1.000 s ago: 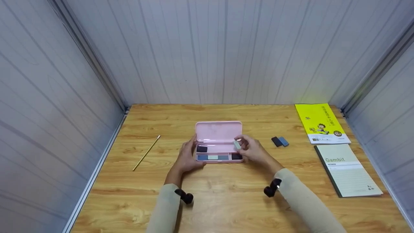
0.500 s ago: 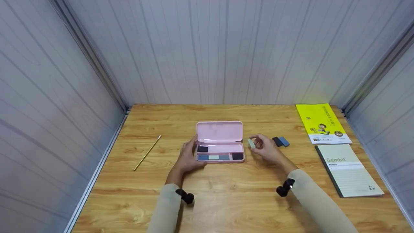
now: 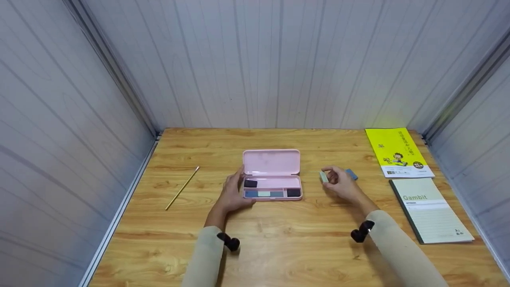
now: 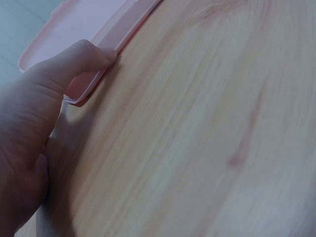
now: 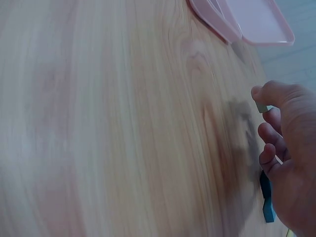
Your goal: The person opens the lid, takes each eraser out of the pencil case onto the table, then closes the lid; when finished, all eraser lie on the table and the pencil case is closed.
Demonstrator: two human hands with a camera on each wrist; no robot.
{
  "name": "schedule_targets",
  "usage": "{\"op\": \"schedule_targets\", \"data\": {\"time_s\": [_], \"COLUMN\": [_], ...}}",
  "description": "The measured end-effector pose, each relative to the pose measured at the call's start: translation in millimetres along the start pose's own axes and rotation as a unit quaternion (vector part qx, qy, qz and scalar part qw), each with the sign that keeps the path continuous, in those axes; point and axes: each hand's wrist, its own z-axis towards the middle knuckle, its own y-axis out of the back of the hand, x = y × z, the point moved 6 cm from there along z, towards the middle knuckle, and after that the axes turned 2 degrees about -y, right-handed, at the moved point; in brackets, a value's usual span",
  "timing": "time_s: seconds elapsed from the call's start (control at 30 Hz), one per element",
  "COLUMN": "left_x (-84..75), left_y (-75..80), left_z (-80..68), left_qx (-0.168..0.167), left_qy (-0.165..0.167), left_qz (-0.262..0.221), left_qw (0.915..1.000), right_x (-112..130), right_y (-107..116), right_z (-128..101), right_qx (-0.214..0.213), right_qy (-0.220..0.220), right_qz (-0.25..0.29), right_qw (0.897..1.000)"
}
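Note:
An open pink pencil case [image 3: 271,162] stands at mid-table with its lid tipped back. Inside lie a black eraser [image 3: 250,183] at the back left, a row of blue and pale green erasers [image 3: 264,194] in the front compartment, and another black eraser [image 3: 293,193] at the front right. My left hand [image 3: 232,193] holds the case's left end, with the thumb [image 4: 96,57] along its front edge. Right of the case, my right hand [image 3: 342,185] pinches a pale green eraser [image 3: 323,177] between thumb and fingers, above the table. A blue eraser [image 3: 352,174] lies just behind that hand.
A gold pencil [image 3: 182,188] lies on the wooden table at left. At right are a yellow booklet [image 3: 394,149] and a Gambit notebook [image 3: 432,213]. Beside the blue eraser, a dark eraser [image 5: 265,184] shows partly behind the right hand. Panel walls [image 3: 259,63] enclose the table.
The right hand has carried the pale green eraser out of the pencil case to the right, and now hides the black eraser on the table. The left hand has stayed on the case.

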Motion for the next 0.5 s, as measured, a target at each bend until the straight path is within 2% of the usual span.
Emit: {"op": "schedule_targets", "data": {"time_s": [0.27,0.5], "left_x": [-0.5,-1.4], "left_y": [0.0,0.7], "left_z": [0.2,0.3], "left_qx": [-0.003,-0.002], "left_qy": [-0.013,-0.014], "left_qz": [0.000,-0.003], "left_qw": [0.9999,0.9999], "right_x": [-8,-15], "right_y": [11,14], "right_z": [-6,-9], "right_qx": [-0.022,-0.023], "right_qy": [0.010,-0.010], "right_qz": [-0.021,-0.028], "right_qw": [0.999,0.999]}}
